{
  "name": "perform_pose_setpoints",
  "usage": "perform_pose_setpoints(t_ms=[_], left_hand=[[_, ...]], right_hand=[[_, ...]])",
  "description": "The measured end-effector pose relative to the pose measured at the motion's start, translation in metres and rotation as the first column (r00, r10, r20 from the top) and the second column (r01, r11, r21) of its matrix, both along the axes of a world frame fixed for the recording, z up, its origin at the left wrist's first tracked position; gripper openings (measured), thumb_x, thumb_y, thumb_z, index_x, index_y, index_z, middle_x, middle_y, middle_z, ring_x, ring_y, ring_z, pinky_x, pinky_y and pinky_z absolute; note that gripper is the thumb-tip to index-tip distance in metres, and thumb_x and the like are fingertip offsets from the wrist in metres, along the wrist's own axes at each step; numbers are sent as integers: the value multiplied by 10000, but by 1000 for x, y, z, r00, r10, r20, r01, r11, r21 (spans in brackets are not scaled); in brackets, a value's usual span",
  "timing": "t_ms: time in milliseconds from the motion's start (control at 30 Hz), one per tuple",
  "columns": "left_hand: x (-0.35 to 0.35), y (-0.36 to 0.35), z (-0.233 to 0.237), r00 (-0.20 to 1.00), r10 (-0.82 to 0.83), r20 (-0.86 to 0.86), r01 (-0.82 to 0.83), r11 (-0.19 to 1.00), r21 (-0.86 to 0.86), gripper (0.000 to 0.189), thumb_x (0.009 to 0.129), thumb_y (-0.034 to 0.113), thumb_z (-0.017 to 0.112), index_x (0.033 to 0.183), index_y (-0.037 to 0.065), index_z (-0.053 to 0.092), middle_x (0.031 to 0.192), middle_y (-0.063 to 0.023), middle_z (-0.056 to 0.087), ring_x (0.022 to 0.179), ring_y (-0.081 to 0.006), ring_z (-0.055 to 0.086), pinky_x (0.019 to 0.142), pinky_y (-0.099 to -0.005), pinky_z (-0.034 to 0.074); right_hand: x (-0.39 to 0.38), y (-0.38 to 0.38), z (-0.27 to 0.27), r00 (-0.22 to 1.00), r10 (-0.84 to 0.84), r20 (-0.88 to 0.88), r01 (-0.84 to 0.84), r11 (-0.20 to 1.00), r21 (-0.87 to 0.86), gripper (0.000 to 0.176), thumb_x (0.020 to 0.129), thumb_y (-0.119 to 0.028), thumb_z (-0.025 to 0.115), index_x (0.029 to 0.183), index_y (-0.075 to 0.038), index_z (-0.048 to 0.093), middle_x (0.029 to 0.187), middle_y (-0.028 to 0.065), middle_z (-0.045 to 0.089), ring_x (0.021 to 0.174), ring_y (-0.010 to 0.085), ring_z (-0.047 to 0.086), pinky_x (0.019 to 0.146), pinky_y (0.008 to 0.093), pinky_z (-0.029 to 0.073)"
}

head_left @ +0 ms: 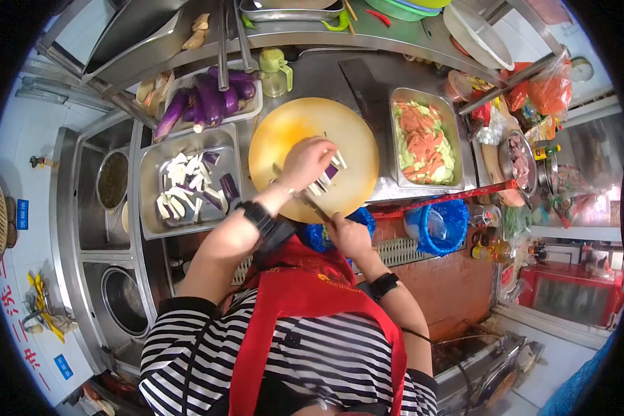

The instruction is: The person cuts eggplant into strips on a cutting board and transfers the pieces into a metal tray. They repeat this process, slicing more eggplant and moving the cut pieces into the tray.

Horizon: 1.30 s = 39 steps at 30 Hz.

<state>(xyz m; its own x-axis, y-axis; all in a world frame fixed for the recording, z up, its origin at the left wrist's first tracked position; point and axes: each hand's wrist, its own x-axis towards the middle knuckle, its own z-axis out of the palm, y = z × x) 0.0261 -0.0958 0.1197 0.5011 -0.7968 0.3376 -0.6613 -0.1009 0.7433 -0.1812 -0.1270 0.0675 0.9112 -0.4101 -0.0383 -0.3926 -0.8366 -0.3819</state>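
On the round cutting board (350, 197), white-fleshed eggplant strips (319, 187) with purple skin lie beneath and beside my left hand (308, 163). Its fingers are curled together over these strips, and the fingertips are partly hidden. My right hand (349, 237) grips the handle of a knife (316, 206) at the near edge of the board. The blade slants up and left, partly covered by my left wrist. To the left, a steel tray (148, 173) contains more cut eggplant (187, 177).
Whole eggplants (204, 100) fill a tray behind the cut ones, near a green-lidded jug (275, 73). On the right stands a steel pan (426, 182) of sliced orange and green vegetables. A blue-lined bin (437, 225) is below the counter edge. Sinks (104, 239) lie left; a shelf (395, 52) overhangs the back.
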Motion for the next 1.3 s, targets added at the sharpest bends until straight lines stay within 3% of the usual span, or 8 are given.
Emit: perform_pose_setpoints(t_ms=[200,467,633,767,900,1000,1233,1300], left_hand=[[9,-39,-60,825,-411,388,47,734,678,199,790,131,493,883,126,669,977,-78,625,931,-254,596,779,-384,471],[12,-49,-81,873,-416,255,28,565,825,365,745,249,605,1097,172,543,1176,-85,494,1101,-273,491,931,-457,370],[10,-42,-59,850,-386,359,30,715,699,363,727,238,630,1067,161,526,1109,-92,538,1024,-268,535,885,-422,410],[35,-31,-62,959,-271,-80,282,887,366,323,731,47,591,1043,114,541,924,-99,615,832,-253,605,723,-343,475],[55,15,-29,659,-296,-692,247,953,-173,391,768,-28,571,1146,35,496,923,-40,595,811,-119,564,692,-239,456],[54,50,-36,627,-202,-752,312,950,5,426,754,-17,596,1159,66,494,952,-51,587,810,-122,550,683,-236,444],[-5,62,-112,917,117,-381,31,932,361,401,691,100,687,1061,72,537,918,-151,569,882,-320,566,835,-370,438],[-14,70,-116,945,282,164,-299,950,94,334,699,106,679,1001,53,546,839,-129,556,823,-292,572,784,-351,460]], right_hand=[[-1,8,-16,1000,13,-7,-14,1000,-28,261,857,-323,478,837,-64,498,598,138,603,509,306,601,448,415,483],[-6,5,-13,993,-3,-115,6,1000,23,271,859,-323,468,851,-56,512,666,148,623,576,306,618,494,417,496],[-7,5,-9,995,-2,-96,4,1000,21,264,847,-318,488,847,-55,515,670,147,625,570,303,618,484,418,491],[-6,1,-14,996,-50,-70,49,999,-9,250,836,-310,513,829,-60,516,636,148,615,553,304,613,472,421,483],[-6,-16,-10,981,-129,-143,131,991,2,282,861,-337,465,858,-58,503,633,161,615,569,332,615,500,437,497],[-6,-26,-15,969,-230,-90,229,973,-21,279,856,-328,495,818,-52,489,588,182,588,537,331,600,478,439,477],[-2,-28,4,974,-189,-122,194,981,29,304,859,-343,489,847,-40,473,625,203,591,577,366,597,491,461,473],[-2,-23,15,981,-157,-115,163,986,39,303,860,-343,485,854,-41,469,629,200,594,585,360,602,494,458,476]])
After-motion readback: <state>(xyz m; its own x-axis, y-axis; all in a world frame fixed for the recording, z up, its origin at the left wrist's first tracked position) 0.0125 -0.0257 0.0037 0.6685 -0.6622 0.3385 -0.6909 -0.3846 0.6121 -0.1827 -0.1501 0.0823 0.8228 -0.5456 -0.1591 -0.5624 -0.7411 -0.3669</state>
